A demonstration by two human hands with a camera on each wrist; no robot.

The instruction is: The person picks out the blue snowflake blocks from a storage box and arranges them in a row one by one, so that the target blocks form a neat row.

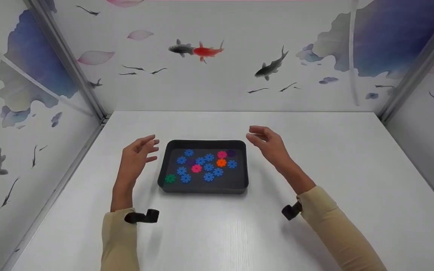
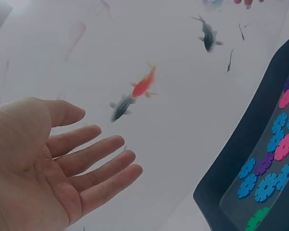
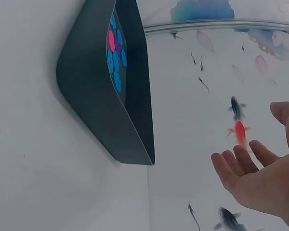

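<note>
A dark rectangular tray point(image 1: 202, 190) sits on the white table, with toothed plastic discs lying flat inside it. Most discs are blue, like the blue disc point(image 1: 208, 177); there are also a green disc point(image 1: 170, 178), an orange disc point(image 1: 221, 162), two pink ones such as the pink disc point(image 1: 196, 168), and dark purple ones. Left of the tray my left hand point(image 1: 136, 158) hovers, fingers relaxed and spread, holding nothing. My right hand point(image 1: 271, 146) hangs off the tray's right side with loosely bent fingers and nothing in it. Neither hand touches the tray.
White walls printed with fish and petals, such as the back wall point(image 1: 217, 90), enclose the table point(image 1: 209, 233) at the back and sides. Metal posts stand at the back corners. A small black camera point(image 1: 143, 216) is strapped to each wrist over a beige sleeve point(image 1: 121, 241).
</note>
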